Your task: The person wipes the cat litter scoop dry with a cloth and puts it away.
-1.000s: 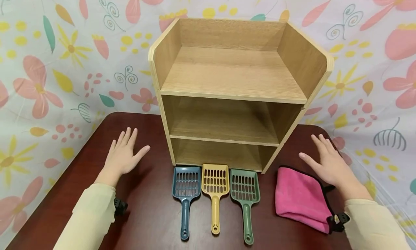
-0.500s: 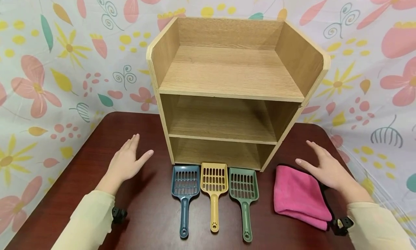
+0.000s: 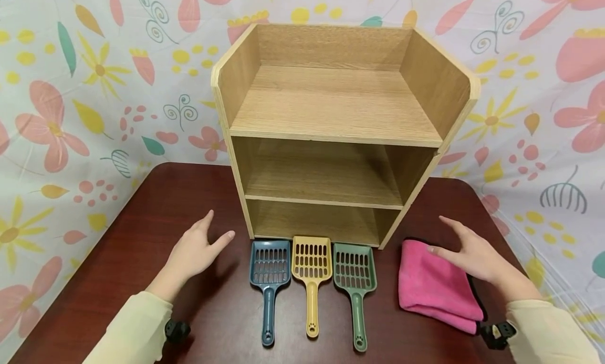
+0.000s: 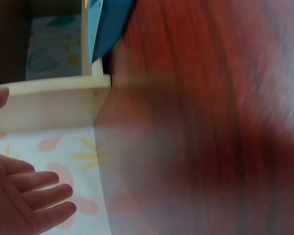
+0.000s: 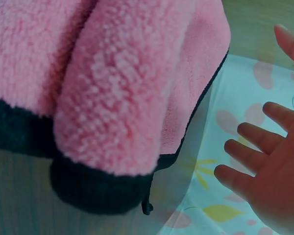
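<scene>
A wooden shelf unit (image 3: 340,133) with three empty levels stands on a dark red table (image 3: 217,322). In front of it lie three slotted scoops side by side: a blue scoop (image 3: 270,280), a yellow scoop (image 3: 311,274) and a green scoop (image 3: 355,285). A folded pink towel (image 3: 435,285) lies to their right. My left hand (image 3: 194,251) hovers open over the table left of the blue scoop. My right hand (image 3: 470,251) hovers open over the towel's far right edge. In the right wrist view the pink towel (image 5: 117,88) fills the frame beside my fingers (image 5: 255,142).
A flowered cloth (image 3: 85,91) hangs behind and around the table. The table's rounded corners (image 3: 160,169) lie near the cloth. The left wrist view is blurred, showing the shelf's edge (image 4: 49,98) and my fingers (image 4: 34,196).
Both hands have lifted off the table and moved inward, the left toward the blue scoop, the right over the pink towel.
</scene>
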Motion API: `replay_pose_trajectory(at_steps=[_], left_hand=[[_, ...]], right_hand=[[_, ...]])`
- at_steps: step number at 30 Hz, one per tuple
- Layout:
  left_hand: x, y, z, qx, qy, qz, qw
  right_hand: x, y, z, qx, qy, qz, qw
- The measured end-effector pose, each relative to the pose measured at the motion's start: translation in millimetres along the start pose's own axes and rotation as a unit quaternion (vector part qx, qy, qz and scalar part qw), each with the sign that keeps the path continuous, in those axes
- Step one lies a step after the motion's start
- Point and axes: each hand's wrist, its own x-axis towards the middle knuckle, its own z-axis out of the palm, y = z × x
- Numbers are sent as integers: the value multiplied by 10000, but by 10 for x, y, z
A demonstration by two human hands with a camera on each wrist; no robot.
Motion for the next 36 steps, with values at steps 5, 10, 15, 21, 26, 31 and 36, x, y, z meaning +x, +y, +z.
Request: replay_pose_trajectory(at_steps=[5, 10, 15, 21, 26, 31, 36], left_hand=[[-77, 100, 44, -286, -31, 15, 9996], [-124, 176, 106, -593, -117, -18, 9982], [-170, 241, 191, -798, -242, -162, 9964], [-236, 301, 300, -1353, -579, -393, 9883], [-307, 329, 345, -2518, -1006, -948, 9579], [-379, 303, 375, -3677, -1336, -1522, 9076], [-441, 240, 395, -4247, -1835, -1840, 8673]], right_hand=[[7, 14, 4, -40, -112, -33, 9999], [7, 26, 7, -30, -214, -6, 9998], [4, 44, 24, -43, -242, 9, 9997], [8, 83, 72, -101, -278, -14, 9996], [25, 102, 100, -69, -336, -9, 9994], [23, 116, 136, -67, -444, 49, 9990], [9, 129, 146, -31, -545, 89, 9985]])
